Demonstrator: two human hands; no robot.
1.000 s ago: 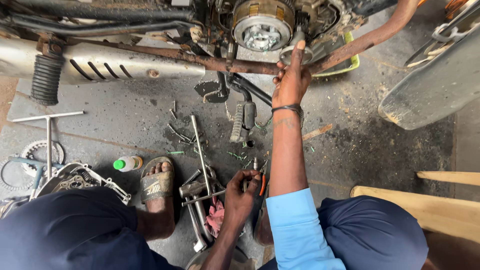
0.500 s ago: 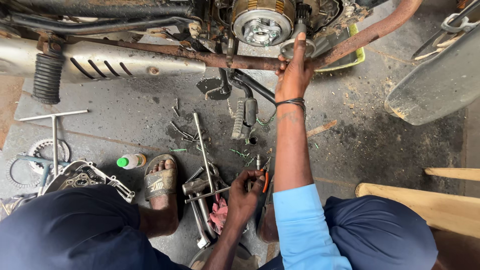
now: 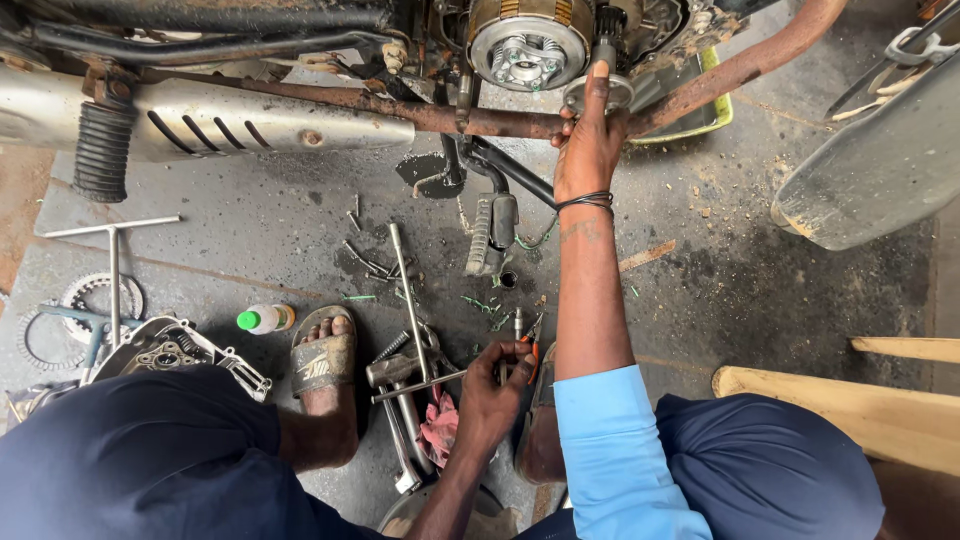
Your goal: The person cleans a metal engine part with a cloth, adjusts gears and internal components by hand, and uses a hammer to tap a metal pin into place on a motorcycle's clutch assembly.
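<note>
Two hands at work: the right hand (image 3: 588,150), top centre, presses fingers on a small gear (image 3: 600,92) beside the clutch (image 3: 530,45); the left hand (image 3: 492,395), lower centre, closes its grip on pliers (image 3: 527,345) above floor tools (image 3: 410,340).

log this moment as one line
left hand: on tools on floor | right hand: on round engine part | clutch exposed
</note>
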